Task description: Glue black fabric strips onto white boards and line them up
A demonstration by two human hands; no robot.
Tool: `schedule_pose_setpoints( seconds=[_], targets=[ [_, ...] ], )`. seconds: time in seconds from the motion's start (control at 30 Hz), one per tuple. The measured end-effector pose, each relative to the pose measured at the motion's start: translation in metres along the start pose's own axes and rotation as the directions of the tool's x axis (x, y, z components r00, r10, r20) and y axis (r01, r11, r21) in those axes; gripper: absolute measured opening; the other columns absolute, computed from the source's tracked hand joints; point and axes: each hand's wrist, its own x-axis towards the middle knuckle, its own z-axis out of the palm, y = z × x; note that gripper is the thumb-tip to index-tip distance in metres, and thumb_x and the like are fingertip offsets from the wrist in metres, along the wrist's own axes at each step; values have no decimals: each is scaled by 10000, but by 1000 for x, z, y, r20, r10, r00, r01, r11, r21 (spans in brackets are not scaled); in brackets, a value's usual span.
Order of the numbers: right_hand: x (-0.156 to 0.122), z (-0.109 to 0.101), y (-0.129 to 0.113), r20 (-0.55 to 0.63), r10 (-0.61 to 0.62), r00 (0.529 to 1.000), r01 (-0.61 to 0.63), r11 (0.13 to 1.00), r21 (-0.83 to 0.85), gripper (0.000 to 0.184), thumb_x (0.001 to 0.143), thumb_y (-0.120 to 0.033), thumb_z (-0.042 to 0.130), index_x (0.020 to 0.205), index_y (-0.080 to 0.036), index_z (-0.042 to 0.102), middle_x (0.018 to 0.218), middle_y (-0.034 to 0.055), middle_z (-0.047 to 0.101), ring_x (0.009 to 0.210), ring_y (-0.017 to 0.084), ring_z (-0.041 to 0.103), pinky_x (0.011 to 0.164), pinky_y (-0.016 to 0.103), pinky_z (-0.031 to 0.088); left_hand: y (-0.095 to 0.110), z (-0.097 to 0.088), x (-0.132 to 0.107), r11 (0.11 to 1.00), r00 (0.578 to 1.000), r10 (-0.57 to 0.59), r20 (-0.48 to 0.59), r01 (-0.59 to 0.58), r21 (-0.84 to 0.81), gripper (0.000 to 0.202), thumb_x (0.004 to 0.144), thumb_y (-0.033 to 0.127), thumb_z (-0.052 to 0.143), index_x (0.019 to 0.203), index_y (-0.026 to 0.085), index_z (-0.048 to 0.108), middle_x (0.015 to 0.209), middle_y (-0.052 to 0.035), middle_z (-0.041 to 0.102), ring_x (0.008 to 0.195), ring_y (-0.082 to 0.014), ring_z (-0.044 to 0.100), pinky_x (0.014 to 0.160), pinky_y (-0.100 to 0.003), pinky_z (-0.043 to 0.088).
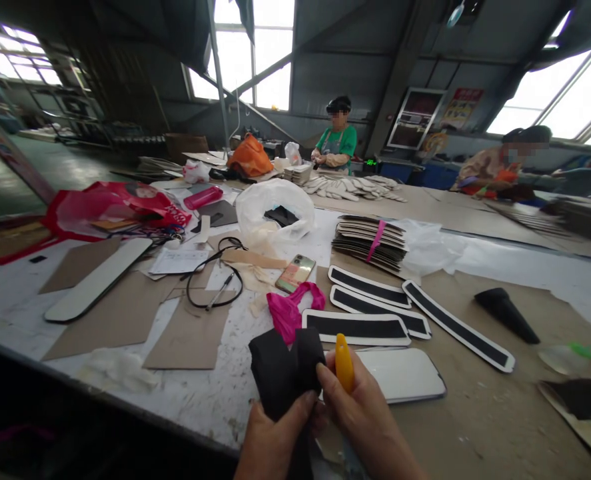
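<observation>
My left hand (271, 443) grips a folded piece of black foam or fabric (281, 367) low in the view, above the table's near edge. My right hand (358, 413) holds a small yellow-handled tool (344, 363) upright, its tip hidden, and presses against the black piece. Just beyond them lies a white rounded panel (402, 375). Several white-edged black strips (358, 327) fan out on the brown card past my hands. A crumpled magenta cloth (288, 310) lies to their left.
A phone (295, 273), black cord (215, 283), white plastic bag (275, 210) and banded stack of strips (370, 243) crowd the table. A black cone-shaped piece (505, 315) lies right. Two co-workers (336, 137) work farther back, with white gloves (352, 188) between us.
</observation>
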Motion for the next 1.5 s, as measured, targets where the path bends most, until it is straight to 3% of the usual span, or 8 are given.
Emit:
schedule_pose_setpoints(
  seconds=[0.1, 0.2, 0.33, 0.5, 0.67, 0.87, 1.07, 1.5],
  targets=[
    [0, -3, -1, 25, -14, 1000, 14, 1000, 20, 354, 784, -554, 506, 792, -206, 441, 558, -70, 378, 423, 87, 385, 409, 209, 351, -4, -1, -1, 1000, 999, -4, 32, 3, 27, 471, 445, 516, 795, 643, 101, 697, 568, -74, 680, 524, -167, 602, 524, -228, 474],
    [-5, -26, -9, -167, -75, 983, 69, 997, -41, 353, 781, -550, 528, 768, -199, 486, 549, -63, 369, 453, 87, 363, 413, 195, 328, -9, -8, 2, 995, 1000, 20, 7, -20, 99, 456, 483, 537, 766, 615, 108, 684, 578, -72, 674, 577, -189, 611, 578, -253, 484],
    [-27, -79, -19, -360, -148, 921, 81, 978, -194, 369, 769, -572, 527, 780, -204, 542, 679, 17, 554, 619, 154, 524, 555, 235, 448, -14, -18, 14, 974, 997, 26, -75, -9, 227, 457, 563, 569, 694, 524, 122, 605, 502, -49, 612, 510, -160, 550, 544, -265, 441],
    [-56, -123, -19, -242, -67, 968, -47, 898, -437, 382, 756, -597, 515, 813, -225, 573, 662, 31, 567, 617, 193, 565, 555, 265, 483, -14, -12, 30, 963, 999, -1, -43, 12, 270, 521, 553, 504, 706, 851, 93, 589, 399, 54, 483, 414, -104, 422, 460, -226, 335],
    [-34, -102, -20, 109, 81, 991, -20, 882, -471, 332, 837, -518, 411, 734, -218, 511, 622, -7, 513, 537, 141, 491, 522, 243, 434, -9, -3, 40, 953, 999, -31, 20, 23, 302, 443, 573, 436, 688, 849, 110, 572, 414, 65, 467, 416, -90, 400, 441, -206, 314],
    [31, -67, -16, 319, 113, 941, 150, 706, -692, 148, 818, -291, 483, 703, -198, 474, 650, -29, 518, 595, 120, 462, 566, 214, 350, -6, -3, 50, 931, 995, -65, 75, 34, 364, 340, 639, 344, 640, 869, 115, 540, 385, 61, 469, 375, -96, 415, 400, -201, 326],
    [56, -67, -2, 320, 191, 928, 150, 596, -789, 69, 789, -202, 519, 772, -172, 579, 722, 14, 609, 649, 150, 529, 604, 233, 346, -3, -1, 53, 916, 994, -89, 61, 58, 397, 153, 680, 259, 586, 748, 165, 487, 349, 72, 439, 326, -92, 391, 355, -191, 303],
    [63, -66, 8, 287, 217, 933, 160, 463, -872, 118, 809, -229, 521, 845, -187, 625, 789, 48, 661, 703, 180, 594, 624, 237, 378, 8, -1, 58, 864, 977, -186, 106, 112, 491, 137, 647, 272, 596, 573, 177, 529, 331, 42, 446, 315, -91, 380, 350, -196, 288]
  ],
)
